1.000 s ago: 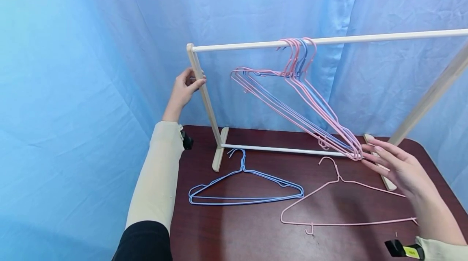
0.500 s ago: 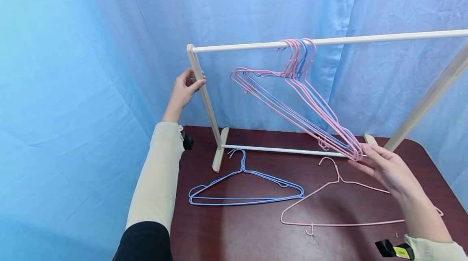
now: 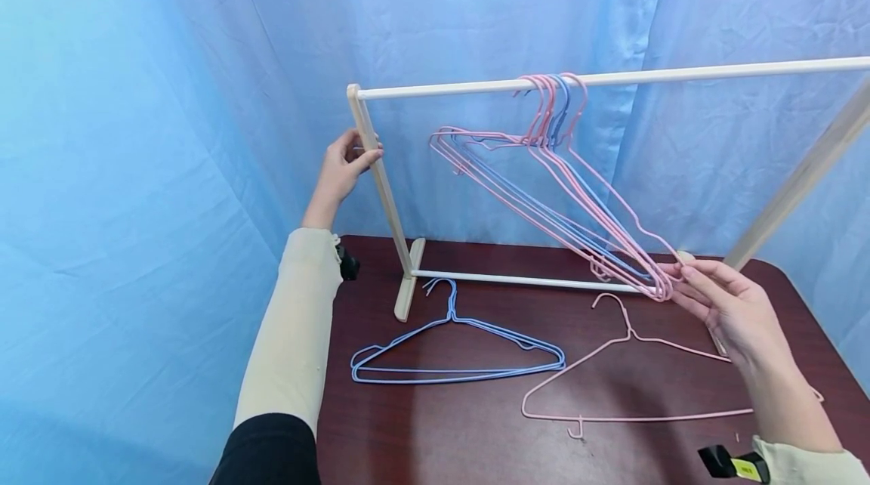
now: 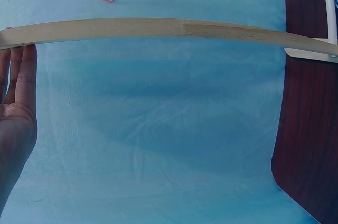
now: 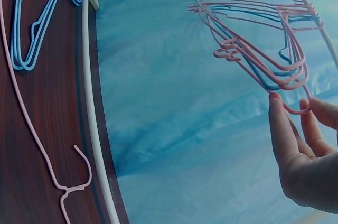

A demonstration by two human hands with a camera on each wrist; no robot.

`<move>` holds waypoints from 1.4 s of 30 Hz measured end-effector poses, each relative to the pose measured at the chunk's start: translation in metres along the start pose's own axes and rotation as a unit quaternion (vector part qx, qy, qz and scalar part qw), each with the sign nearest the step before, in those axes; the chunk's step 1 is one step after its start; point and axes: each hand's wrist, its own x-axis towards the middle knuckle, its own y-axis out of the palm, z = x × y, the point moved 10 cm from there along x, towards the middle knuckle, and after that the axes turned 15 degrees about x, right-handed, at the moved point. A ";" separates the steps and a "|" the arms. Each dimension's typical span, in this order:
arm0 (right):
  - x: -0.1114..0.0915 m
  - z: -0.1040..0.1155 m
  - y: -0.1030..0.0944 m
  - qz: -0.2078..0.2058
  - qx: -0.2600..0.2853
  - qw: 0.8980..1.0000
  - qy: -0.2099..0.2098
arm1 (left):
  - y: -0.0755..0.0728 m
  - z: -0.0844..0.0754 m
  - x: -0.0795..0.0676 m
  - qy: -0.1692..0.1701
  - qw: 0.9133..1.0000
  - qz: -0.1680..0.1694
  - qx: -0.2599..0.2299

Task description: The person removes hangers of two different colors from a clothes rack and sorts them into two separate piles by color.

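Observation:
My left hand [image 3: 342, 171] grips the left wooden post [image 3: 386, 194] of a hanging rack, its thumb in front of the post. In the left wrist view the fingers [image 4: 26, 76] reach up to that post. Several pink and blue wire hangers hang bunched from the white top rail [image 3: 462, 87]. At their right end, my right hand [image 3: 737, 315] pinches the lower corner of the outermost pink hanger [image 3: 635, 222], drawn a little apart from the bunch. The right wrist view shows this corner [image 5: 293, 110] between thumb and fingers, with the other hangers just beyond.
Blue hangers [image 3: 451, 310] lie stacked on the dark red table [image 3: 476, 440]. A pink hanger [image 3: 630, 332] lies to their right, partly behind my right forearm. The rack's lower white bar [image 3: 516, 279] runs behind them, and blue curtains [image 3: 272, 54] surround the table.
My right hand has moved in from beside the bunch and taken hold of the outermost pink hanger's corner, drawing it rightward from the others. My left hand stays on the post.

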 end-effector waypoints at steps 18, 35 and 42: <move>-0.006 0.041 0.000 -0.039 0.076 0.983 -0.164 | 0.000 0.002 0.001 0.000 1.000 0.000 -0.004; -0.030 0.072 -0.013 -0.038 0.095 0.970 -0.219 | 0.000 0.000 -0.001 -0.004 1.000 0.001 -0.005; -0.039 0.079 -0.017 0.000 0.121 0.966 -0.228 | 0.000 -0.002 -0.001 -0.002 1.000 0.003 -0.008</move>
